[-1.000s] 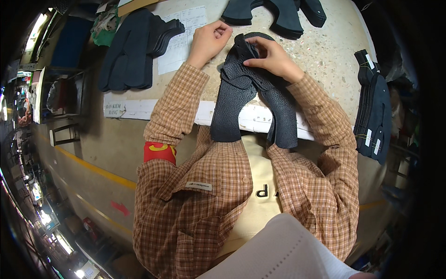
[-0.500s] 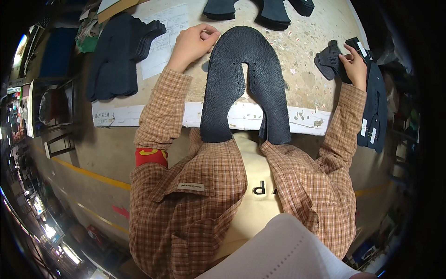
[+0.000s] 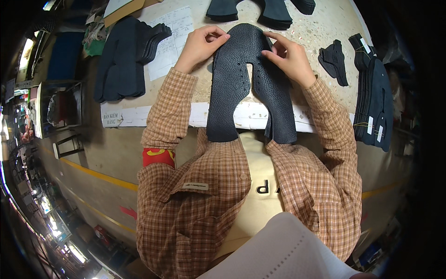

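across the near edge of the table, between 2 hands: a black leather piece

could slide off lapward because of 2 overhanging legs, or crease from uneven pressing. lies with curved top between left hand and right hand, close at the fingertips. left grip: narrow, against the rim; cannot tell whether pinching. right grip: gaping between thumb and forefinger, over the rim.

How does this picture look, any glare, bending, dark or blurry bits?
In the head view, lights along the left rim glare white, and the background there curves with the lens; the corners fall to black; the grain on the black piece by the hands reads clearly; far-left clutter is too small to make out.
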The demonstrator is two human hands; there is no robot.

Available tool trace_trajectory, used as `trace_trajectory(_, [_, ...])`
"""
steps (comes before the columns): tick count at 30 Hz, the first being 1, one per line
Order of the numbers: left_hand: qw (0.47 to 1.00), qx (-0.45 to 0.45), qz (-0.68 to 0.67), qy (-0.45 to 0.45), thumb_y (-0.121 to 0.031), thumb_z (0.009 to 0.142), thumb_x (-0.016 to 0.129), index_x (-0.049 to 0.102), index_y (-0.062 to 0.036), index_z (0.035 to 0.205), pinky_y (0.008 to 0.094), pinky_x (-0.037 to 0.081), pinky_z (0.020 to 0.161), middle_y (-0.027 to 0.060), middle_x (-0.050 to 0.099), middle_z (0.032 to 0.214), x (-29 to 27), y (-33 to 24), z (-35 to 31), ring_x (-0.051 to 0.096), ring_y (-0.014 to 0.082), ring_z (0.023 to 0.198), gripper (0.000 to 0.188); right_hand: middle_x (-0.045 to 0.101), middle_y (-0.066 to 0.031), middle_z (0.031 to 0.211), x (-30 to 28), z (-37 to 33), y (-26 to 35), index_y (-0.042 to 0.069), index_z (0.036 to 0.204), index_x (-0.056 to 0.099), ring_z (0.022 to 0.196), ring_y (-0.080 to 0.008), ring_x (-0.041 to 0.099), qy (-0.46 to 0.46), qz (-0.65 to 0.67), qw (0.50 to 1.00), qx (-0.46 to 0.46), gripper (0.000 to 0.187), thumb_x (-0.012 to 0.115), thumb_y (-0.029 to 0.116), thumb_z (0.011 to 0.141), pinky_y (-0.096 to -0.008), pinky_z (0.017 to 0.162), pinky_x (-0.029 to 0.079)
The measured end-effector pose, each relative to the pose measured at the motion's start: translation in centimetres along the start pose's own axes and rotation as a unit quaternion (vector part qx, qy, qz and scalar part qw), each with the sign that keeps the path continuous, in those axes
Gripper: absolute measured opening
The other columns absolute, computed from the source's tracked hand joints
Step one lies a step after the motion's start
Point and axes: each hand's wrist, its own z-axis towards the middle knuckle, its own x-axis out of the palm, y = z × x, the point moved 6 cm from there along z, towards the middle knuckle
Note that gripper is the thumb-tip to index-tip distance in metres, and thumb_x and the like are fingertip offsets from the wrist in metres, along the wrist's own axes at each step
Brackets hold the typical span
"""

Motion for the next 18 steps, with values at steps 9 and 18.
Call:
trace_trajectory(9, [0.994, -0.018, -0.021, 0.102, -0.019, 0.091, 0.065, 0.056, -0.0123, 0.132, 0.0194, 0.051, 0.066, -0.0004, 0.063, 0.082, 0.0, -1.3, -1.2, 0.058, 0.0044, 0.069, 0.042, 0.065, 0.0002, 0.097, -8.3, -0.9, 1.6, 0.014, 0.117, 0.069, 0.064, -0.0036, 0.051, -0.164, -0.002, 0.985, -0.060, 0.034, 0.058, -0.001, 0.088, -0.0190, 0.060, 0.046])
trace_trajectory(18, [0.986, 0.051, 0.059, 0.150, -0.001, 0.082, 0.069, 0.055, -0.0214, 0.136, 0.0211, 0.038, 0.056, -0.0014, 0.058, 0.091, -0.9, -2.4, -1.3, 0.039, 0.0058, 0.061, 0.059, 0.064, -0.0153, 0.120, -20.5, -5.3, 6.8, -0.006, 0.116, 0.064, 0.116, -0.0224, 0.058, -0.255, 0.059, 0.957, -0.124, 0.030, 0.048, -0.002, 0.091, -0.0312, 0.101, 0.043])
